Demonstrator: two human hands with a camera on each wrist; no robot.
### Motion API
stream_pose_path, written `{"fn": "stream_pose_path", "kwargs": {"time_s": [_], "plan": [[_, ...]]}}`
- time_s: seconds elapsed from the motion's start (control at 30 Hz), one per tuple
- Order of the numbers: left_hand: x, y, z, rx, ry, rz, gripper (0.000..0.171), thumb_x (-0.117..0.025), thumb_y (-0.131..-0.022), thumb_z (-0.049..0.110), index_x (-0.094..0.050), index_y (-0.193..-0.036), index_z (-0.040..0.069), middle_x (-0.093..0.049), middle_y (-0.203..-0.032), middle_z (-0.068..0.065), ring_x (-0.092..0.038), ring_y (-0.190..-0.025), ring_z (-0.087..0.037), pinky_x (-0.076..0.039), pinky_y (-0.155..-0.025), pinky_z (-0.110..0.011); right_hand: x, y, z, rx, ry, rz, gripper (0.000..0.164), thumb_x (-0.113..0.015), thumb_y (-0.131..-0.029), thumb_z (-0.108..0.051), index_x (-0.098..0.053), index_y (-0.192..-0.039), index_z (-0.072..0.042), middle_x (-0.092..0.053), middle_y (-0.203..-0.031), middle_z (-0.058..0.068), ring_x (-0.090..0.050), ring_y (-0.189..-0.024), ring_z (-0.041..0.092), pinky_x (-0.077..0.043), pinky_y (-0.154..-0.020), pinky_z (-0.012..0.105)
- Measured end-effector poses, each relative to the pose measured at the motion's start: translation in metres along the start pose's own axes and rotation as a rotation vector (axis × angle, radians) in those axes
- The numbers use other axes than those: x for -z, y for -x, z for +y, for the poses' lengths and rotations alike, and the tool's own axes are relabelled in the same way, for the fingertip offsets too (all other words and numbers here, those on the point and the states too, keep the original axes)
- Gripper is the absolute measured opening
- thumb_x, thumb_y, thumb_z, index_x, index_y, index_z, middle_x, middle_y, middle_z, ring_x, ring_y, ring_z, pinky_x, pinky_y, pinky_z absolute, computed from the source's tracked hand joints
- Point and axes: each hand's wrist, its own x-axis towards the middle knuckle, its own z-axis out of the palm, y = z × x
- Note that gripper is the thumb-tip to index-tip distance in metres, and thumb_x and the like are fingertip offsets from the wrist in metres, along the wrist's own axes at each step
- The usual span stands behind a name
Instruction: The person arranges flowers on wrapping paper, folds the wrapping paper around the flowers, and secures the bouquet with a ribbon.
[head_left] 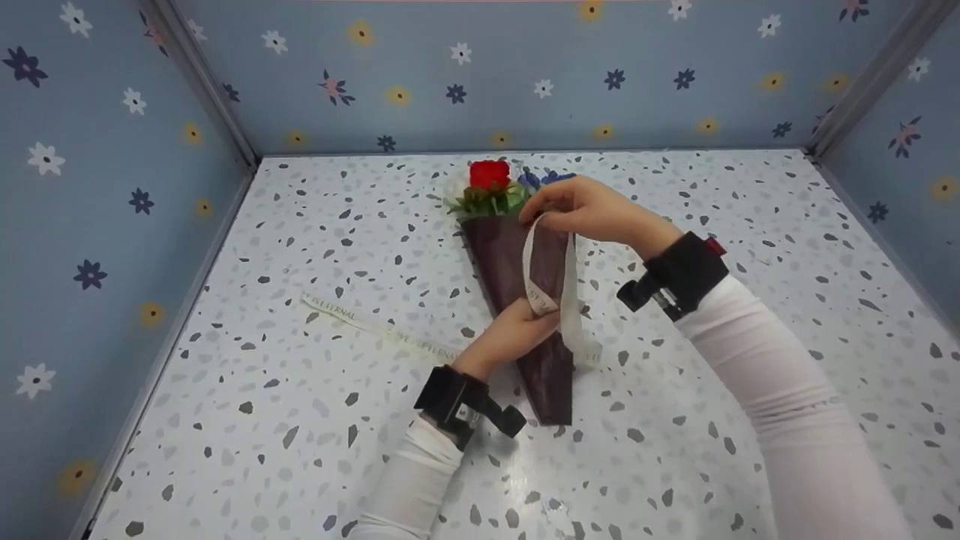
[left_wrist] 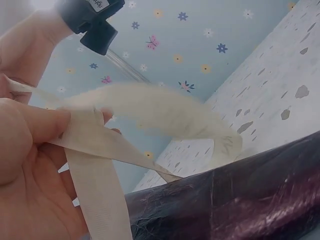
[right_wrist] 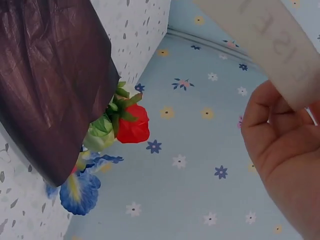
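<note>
The bouquet (head_left: 504,262) points away lengthwise, blooms (head_left: 489,177) far, tapered end (head_left: 551,401) near

From the head view, the left grip (head_left: 514,330) hides a bit of the dark wrap (head_left: 499,255), and the right grip (head_left: 589,210) covers some of the blue flower (head_left: 529,178). The pale ribbon (head_left: 334,309) goes out of sight behind the left grip, and some of its words are too fuzzy to read. Both sleeves (head_left: 409,476) run off the bottom edge. In the left wrist view, the ribbon's loop is blurry, and the left edge chops off the left grip. In the right wrist view, the right edge cuts the right grip and the ribbon, and the top edge cuts the wrap.
</note>
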Motion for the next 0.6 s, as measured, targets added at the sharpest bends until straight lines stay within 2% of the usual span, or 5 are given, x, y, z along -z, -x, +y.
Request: {"fn": "stream_pose_path", "kwargs": {"time_s": [0.1,0.17,0.27,0.47,0.6], "plan": [[-0.001,0.0,0.0,-0.007,-0.007,-0.016,0.022,-0.055,-0.094,0.013,-0.068,-0.095,-0.005,-0.052,-0.068,0.005,-0.042,-0.062,-0.005,-0.036,-0.061,-0.018,0.007,-0.005,0.004,-0.066,0.026,0.072,0.025,-0.051,-0.094,-0.01,-0.066,-0.112,-0.005,-0.064,-0.114,0.014,-0.048,-0.062,0.006,-0.043,-0.064,0.025],[-0.001,-0.001,0.0,-0.014,-0.017,-0.023,0.024,-0.056,-0.094,0.013,-0.069,-0.106,-0.003,-0.059,-0.076,0.002,-0.045,-0.067,-0.004,-0.037,-0.064,-0.017,0.013,-0.006,0.005,-0.108,0.055,0.107,0.025,-0.052,-0.093,-0.012,-0.066,-0.113,-0.005,-0.064,-0.114,0.012,-0.054,-0.067,0.006,-0.045,-0.066,0.025],[-0.001,-0.001,0.0,-0.012,-0.024,-0.044,0.027,-0.056,-0.094,0.012,-0.067,-0.113,-0.002,-0.069,-0.1,-0.008,-0.05,-0.076,-0.004,-0.041,-0.071,-0.016,0.024,-0.01,0.003,-0.175,0.09,0.163,0.025,-0.054,-0.093,-0.016,-0.065,-0.114,-0.006,-0.063,-0.115,0.01,-0.06,-0.085,0.009,-0.046,-0.075,0.027],[-0.001,-0.002,-0.002,-0.014,0.027,-0.053,0.026,-0.053,-0.095,0.009,-0.065,-0.114,-0.004,-0.068,-0.101,-0.012,-0.053,-0.078,-0.003,-0.045,-0.075,-0.017,0.031,-0.026,-0.007,-0.283,0.154,0.285,0.028,-0.058,-0.092,-0.019,-0.063,-0.113,-0.001,-0.061,-0.117,0.015,-0.055,-0.105,0.025,-0.046,-0.085,0.034],[-0.002,-0.002,-0.003,-0.017,0.052,-0.061,0.025,-0.051,-0.097,0.01,-0.062,-0.114,-0.004,-0.067,-0.108,-0.015,-0.061,-0.091,-0.011,-0.046,-0.084,-0.02,0.027,-0.035,-0.007,-0.253,0.293,0.354,0.026,-0.057,-0.093,-0.017,-0.063,-0.112,0.0,-0.061,-0.118,0.017,-0.055,-0.111,0.03,-0.046,-0.091,0.04]]}}
